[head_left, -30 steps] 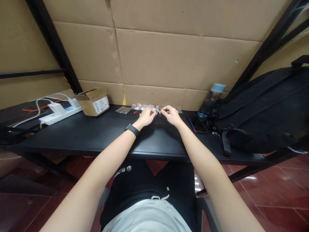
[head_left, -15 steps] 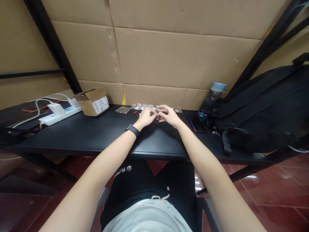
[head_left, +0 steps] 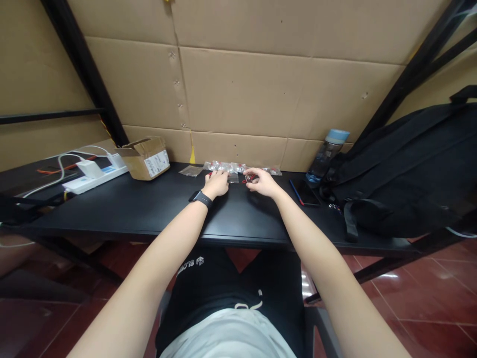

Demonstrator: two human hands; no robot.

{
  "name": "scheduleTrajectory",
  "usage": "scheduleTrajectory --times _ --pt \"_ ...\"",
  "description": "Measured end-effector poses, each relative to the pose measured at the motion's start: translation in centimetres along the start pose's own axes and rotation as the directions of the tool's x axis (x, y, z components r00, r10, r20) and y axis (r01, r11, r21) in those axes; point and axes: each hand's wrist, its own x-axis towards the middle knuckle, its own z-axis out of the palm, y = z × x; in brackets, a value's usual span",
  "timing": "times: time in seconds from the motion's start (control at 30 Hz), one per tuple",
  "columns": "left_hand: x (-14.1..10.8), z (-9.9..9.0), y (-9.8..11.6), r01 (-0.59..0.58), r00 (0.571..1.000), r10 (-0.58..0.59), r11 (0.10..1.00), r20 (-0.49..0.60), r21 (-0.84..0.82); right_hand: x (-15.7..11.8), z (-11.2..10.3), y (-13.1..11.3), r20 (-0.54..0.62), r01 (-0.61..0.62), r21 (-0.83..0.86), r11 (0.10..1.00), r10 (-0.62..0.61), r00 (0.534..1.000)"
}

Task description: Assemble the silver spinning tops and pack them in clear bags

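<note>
At the back middle of the black table, my left hand (head_left: 217, 184) lies palm down, fingers stretched forward and open. Its fingertips are by a small red piece (head_left: 210, 174), partly covered by the hand; touch cannot be made out. To the right, my right hand (head_left: 262, 183) curls thumb and fingers around a small red looped item (head_left: 249, 178), too small to name. Between the hands lies a small clear plastic bag (head_left: 233, 178). Behind them runs a row of clear packets with red bits (head_left: 227, 167). A flat clear bag (head_left: 191, 171) rests left of my left hand.
On the left stand an open cardboard box (head_left: 149, 161) and a white power strip (head_left: 95, 179) with cables. Right of my hands are a phone (head_left: 310, 193), a red-blue pen (head_left: 296, 192), a water bottle (head_left: 326, 156) and a black backpack (head_left: 406, 169). Cardboard (head_left: 238, 94) walls the back.
My hands were together over a small item and have parted. The left moved left to the small red piece; the right stays with the red looped item. The small clear bag between them now shows.
</note>
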Motion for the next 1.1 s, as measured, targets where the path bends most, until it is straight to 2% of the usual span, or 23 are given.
scheduleTrajectory --times 0.1,0.27,0.43,0.57,0.63,0.73,0.8,0.93,1.1 --pt "0.1 -0.3 -0.8 -0.065 0.99 0.06 0.997 0.131 0.038 0.0 -0.6 0.0 -0.03 0.063 -0.23 0.971 -0.071 0.997" --pt "0.1 -1.1 -0.5 -0.178 0.967 0.174 0.984 0.185 0.006 -0.3 -1.5 -0.2 0.0 -0.027 -0.344 0.939 0.028 1.0" --pt "-0.5 -1.5 1.2 -0.4 0.877 0.415 0.91 0.243 -0.111 -0.4 -2.2 0.2 -0.013 -0.091 -0.394 0.915 0.093 0.996" --pt "-0.9 -1.1 2.8 -0.493 0.818 0.514 0.858 0.256 -0.147 -0.3 -3.1 0.9 0.038 -0.134 -0.444 0.886 0.168 0.985" --pt "-1.1 -0.9 3.5 -0.5 0.814 0.514 0.857 0.269 -0.123 -0.3 -3.5 1.1 0.053 -0.161 -0.466 0.87 0.209 0.976" --pt "-1.4 -1.0 4.0 -0.439 0.844 0.439 0.895 0.306 -0.076 -0.3 -3.7 1.4 0.062 -0.171 -0.457 0.873 0.223 0.973" --pt "-1.6 -1.3 4.0 -0.398 0.85 0.399 0.914 0.343 -0.079 -0.3 -3.6 1.5 0.072 -0.161 -0.442 0.882 0.214 0.974" --pt "-1.7 -1.8 3.7 -0.366 0.823 0.377 0.924 0.426 -0.109 -0.2 -3.3 1.5 0.076 -0.123 -0.477 0.87 0.181 0.981" --pt "-1.6 -2.0 3.4 -0.373 0.791 0.382 0.92 0.477 -0.118 -0.2 -3.2 1.0 0.049 -0.129 -0.514 0.848 0.18 0.983"
